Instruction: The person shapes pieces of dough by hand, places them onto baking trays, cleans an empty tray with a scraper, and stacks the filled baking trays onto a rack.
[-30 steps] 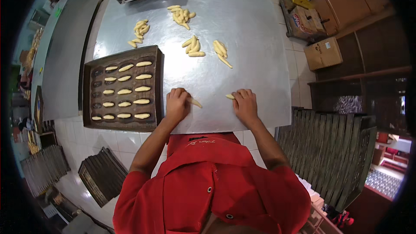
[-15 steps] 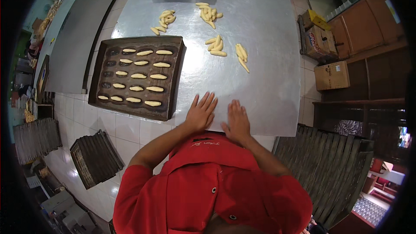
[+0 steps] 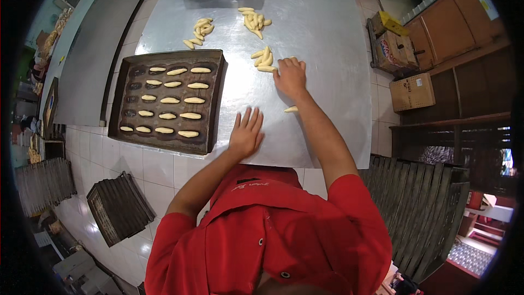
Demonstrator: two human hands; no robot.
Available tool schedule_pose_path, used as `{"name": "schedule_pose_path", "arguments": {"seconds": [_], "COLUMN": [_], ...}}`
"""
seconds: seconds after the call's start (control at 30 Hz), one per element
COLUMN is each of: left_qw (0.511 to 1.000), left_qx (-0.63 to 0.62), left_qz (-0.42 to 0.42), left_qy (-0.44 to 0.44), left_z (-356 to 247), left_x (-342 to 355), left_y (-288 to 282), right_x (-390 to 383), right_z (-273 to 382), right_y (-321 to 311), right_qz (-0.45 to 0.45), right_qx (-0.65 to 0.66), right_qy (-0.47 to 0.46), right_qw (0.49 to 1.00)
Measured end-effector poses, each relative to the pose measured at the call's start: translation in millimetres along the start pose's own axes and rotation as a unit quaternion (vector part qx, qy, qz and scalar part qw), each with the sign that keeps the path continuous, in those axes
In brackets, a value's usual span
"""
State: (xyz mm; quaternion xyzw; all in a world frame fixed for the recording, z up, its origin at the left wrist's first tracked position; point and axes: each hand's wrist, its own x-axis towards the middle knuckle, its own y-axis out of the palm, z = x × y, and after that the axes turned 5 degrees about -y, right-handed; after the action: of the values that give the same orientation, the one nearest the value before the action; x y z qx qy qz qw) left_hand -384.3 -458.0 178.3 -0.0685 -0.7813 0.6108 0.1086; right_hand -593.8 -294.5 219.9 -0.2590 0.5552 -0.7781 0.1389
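Reaching for a little pile of dough sticks on the steel table.

The right hand (image 3: 290, 76) is stretched out, its fingers spread and bent down over the near pile of dough sticks (image 3: 263, 60). The pile sits just past the fingertips and a bit to their left, touching them or almost; I cannot tell if any stick is pinched yet. 1 loose dough stick (image 3: 291, 109) lies behind the fingers, beside the wrist, so the arm could bump it or squash it. Soft sticks may also bend if grabbed hard. The left hand (image 3: 246, 132) lies flat with fingers wide, holding nothing, just beside the baking tray (image 3: 214, 104).
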Motion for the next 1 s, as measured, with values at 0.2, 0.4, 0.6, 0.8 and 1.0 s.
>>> {"name": "schedule_pose_path", "arguments": {"seconds": [0.2,0.4,0.6,0.8,1.0], "left_qw": [0.977,0.689,0.478,0.719,0.729], "left_qx": [-0.194,-0.657,-0.813,-0.636,-0.637], "left_qz": [-0.079,-0.057,-0.108,-0.049,-0.101], "left_qy": [0.043,-0.302,-0.315,-0.276,-0.23], "left_z": [17.2,13.1,12.8,6.8,-3.5], "left_x": [-106.4,-140.7,-101.6,-79.6,-58.1], "left_y": [-24.5,-71.1,-95.2,-78.0,-54.0], "right_x": [-16.3,-128.2,-86.4,-148.7,-119.6], "right_z": [28.8,56.8,61.4,133.7,139.3], "right_y": [31.1,0.8,5.3,28.4,33.5], "right_qz": [-0.115,-0.082,-0.09,0.161,0.114], "right_qx": [0.077,0.102,0.131,0.071,0.017], "right_qy": [0.029,-0.043,-0.016,-0.14,-0.146], "right_qw": [0.99,0.99,0.987,0.974,0.983]}}
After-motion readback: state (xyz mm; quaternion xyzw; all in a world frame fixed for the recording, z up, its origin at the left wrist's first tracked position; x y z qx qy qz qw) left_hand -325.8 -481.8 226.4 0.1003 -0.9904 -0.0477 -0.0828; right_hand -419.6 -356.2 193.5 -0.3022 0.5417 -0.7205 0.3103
